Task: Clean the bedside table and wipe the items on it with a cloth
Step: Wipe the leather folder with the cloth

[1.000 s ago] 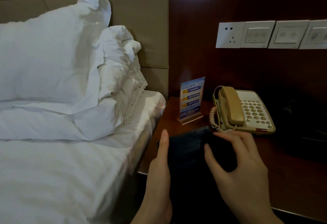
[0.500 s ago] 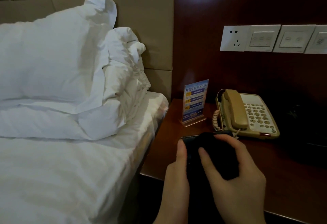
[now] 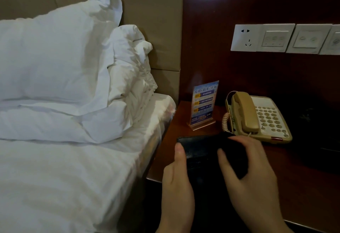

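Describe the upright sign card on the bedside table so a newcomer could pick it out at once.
Start at the dark wood bedside table right of the bed. At its back corner nearest the mattress, left of the beige telephone, stands the sign card. It is the only upright thing there: blue, printed, in a clear stand.

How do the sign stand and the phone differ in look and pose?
1. The sign stand stands upright as a thin panel; the phone lies low and sloped.
2. The sign stand is blue with printed text in a clear holder; the phone is beige with a keypad and coiled cord.
3. The sign stand sits nearer the bed; the phone sits to its right.
Both rest on the bedside table, untouched by the hands.
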The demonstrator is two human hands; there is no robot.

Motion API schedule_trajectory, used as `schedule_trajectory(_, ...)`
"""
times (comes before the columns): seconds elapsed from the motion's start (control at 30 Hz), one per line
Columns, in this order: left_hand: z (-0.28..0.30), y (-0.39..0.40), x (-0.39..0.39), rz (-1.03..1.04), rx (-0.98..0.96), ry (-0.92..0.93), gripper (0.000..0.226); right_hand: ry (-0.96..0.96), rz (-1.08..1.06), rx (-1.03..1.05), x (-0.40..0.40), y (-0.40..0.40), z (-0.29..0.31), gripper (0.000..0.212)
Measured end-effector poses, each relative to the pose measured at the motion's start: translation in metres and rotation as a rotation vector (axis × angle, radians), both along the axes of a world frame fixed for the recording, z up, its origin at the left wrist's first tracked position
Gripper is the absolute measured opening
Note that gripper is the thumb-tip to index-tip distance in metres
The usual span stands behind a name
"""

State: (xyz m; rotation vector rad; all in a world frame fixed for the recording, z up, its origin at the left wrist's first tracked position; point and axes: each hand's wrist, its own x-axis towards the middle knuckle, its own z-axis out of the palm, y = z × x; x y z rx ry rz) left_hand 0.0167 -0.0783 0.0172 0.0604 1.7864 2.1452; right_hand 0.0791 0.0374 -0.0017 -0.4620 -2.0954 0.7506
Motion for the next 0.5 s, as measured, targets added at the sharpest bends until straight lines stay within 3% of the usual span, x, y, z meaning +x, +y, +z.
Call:
schedule_trajectory(0.07,0.004,0.002,0.003,-0.023,-0.017,-0.035,0.03,0.001,0.05,0.019,0.0,-0.014,-0.005,0.029)
schedule_trajectory(0.23,0.0,0.003,0.0,0.003,-0.029,-0.052,0.044,-0.086,0.266,0.112,0.0,-0.026,-0.004,0.034)
schedule_trajectory(0.3,0.005,0.005,0.0,0.093,-0.009,-0.081,0.042,-0.081,0.224,0.078,-0.001,-0.012,0.001,0.029)
schedule_trajectory(0.43,0.015,0.005,0.003,0.067,-0.039,0.017,0.02,-0.042,0.067,-0.061,-0.003,0.004,0.0,0.03)
schedule_trajectory(0.5,0.007,0.001,0.006,0.002,-0.056,0.057,0.035,-0.049,0.071,-0.05,-0.001,-0.001,-0.003,0.029)
